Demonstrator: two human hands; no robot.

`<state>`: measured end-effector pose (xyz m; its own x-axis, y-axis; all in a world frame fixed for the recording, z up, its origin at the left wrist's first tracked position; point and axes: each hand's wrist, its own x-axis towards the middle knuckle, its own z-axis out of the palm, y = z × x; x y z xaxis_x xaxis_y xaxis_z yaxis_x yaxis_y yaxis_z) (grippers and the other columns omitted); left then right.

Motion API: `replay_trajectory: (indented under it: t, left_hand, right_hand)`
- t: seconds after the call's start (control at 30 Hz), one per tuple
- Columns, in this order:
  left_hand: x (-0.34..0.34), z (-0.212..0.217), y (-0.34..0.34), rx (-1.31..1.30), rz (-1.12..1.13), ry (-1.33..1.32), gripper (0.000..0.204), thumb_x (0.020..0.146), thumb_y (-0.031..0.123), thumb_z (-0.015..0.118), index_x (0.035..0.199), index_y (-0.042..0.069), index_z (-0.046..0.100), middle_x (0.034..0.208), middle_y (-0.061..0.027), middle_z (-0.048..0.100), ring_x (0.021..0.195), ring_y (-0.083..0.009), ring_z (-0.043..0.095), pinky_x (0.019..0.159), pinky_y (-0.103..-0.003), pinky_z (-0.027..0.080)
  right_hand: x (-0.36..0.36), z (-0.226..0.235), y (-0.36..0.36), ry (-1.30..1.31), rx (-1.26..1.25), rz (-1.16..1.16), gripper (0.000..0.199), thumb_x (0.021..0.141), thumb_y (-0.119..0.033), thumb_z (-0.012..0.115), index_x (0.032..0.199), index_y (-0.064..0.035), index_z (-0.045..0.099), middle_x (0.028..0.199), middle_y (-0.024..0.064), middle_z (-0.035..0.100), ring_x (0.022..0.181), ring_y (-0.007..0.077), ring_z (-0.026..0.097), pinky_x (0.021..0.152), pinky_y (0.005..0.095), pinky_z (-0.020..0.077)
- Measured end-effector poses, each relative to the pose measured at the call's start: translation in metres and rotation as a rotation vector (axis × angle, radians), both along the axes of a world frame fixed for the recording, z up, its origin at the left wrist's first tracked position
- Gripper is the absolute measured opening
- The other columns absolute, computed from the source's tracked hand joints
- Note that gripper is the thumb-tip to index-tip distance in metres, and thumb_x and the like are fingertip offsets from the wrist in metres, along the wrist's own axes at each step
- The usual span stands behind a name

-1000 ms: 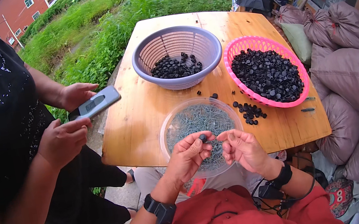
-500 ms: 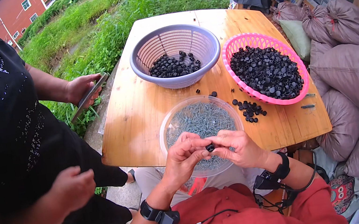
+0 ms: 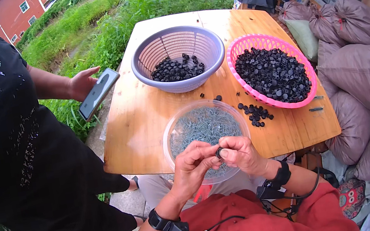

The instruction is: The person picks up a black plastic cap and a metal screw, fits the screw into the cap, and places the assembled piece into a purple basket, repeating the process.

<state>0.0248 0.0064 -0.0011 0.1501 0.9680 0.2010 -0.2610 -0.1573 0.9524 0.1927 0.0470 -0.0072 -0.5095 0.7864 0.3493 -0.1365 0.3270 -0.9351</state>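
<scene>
My left hand (image 3: pixel 194 166) and my right hand (image 3: pixel 242 154) meet over the near rim of a clear bowl (image 3: pixel 171 133) filled with small grey metal pieces. Pinched between the fingertips of both hands is a small black ring-shaped cap (image 3: pixel 219 152). Past the bowl, a lilac basket (image 3: pixel 176 43) holds a small heap of black caps. A pink basket (image 3: pixel 243 47) to its right is full of the same caps. Several loose black caps (image 3: pixel 255 113) lie on the wooden table (image 3: pixel 137 123) between the bowl and the pink basket.
Another person in a black shirt (image 3: pixel 16 158) stands at my left, holding a phone (image 3: pixel 98 93) beside the table's left edge. Stuffed grey-brown sacks (image 3: pixel 361 86) pile up at the right. Grass lies beyond the table's far edge.
My hands have drawn close together on the black cap over the bowl. The other person's hand with the phone dropped toward the table's edge, then came back up flat.
</scene>
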Motion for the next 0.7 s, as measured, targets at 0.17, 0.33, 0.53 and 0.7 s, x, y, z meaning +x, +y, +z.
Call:
replay_trajectory:
  t: [0.17,0.33,0.53,0.7]
  left_hand:
    - [-0.008,0.004,0.006,0.351,0.114,0.460,0.023,0.079,-0.005,0.060,0.101,0.001,0.063,0.089,-0.0058,0.056,0.077,-0.0130,0.060,0.066,-0.023,0.051]
    - [-0.008,-0.004,0.005,-0.133,-0.025,-0.094,0.021,0.082,-0.002,0.059,0.103,-0.001,0.059,0.091,-0.0070,0.056,0.077,-0.0130,0.060,0.068,-0.024,0.052]
    - [-0.005,-0.002,0.005,-0.170,-0.057,-0.087,0.018,0.086,0.000,0.055,0.103,-0.004,0.057,0.089,-0.0068,0.062,0.078,-0.0114,0.061,0.070,-0.023,0.052]
    - [-0.008,-0.002,0.003,-0.184,-0.090,-0.050,0.016,0.083,-0.004,0.058,0.099,-0.003,0.058,0.094,-0.0098,0.061,0.082,-0.0143,0.061,0.068,-0.025,0.053]
  right_hand:
    - [0.007,0.011,-0.002,-0.104,-0.390,0.109,0.024,0.090,-0.024,0.054,0.084,-0.0015,0.057,0.060,-0.0028,0.050,0.050,0.0037,0.045,0.045,0.0184,0.0349]
    - [0.009,0.007,-0.008,-0.039,-0.387,0.089,0.017,0.089,-0.017,0.056,0.093,0.0000,0.057,0.071,0.0015,0.057,0.059,0.0057,0.054,0.050,0.0190,0.0439]
    - [0.002,0.004,-0.009,0.003,-0.242,-0.065,0.018,0.083,-0.006,0.061,0.099,0.0013,0.056,0.083,0.0056,0.060,0.069,0.0088,0.060,0.056,0.0209,0.0499]
    - [0.006,0.010,-0.013,-0.134,-0.009,-0.131,0.021,0.082,-0.004,0.062,0.102,0.0031,0.057,0.085,0.0064,0.061,0.070,0.0097,0.061,0.057,0.0213,0.0505]
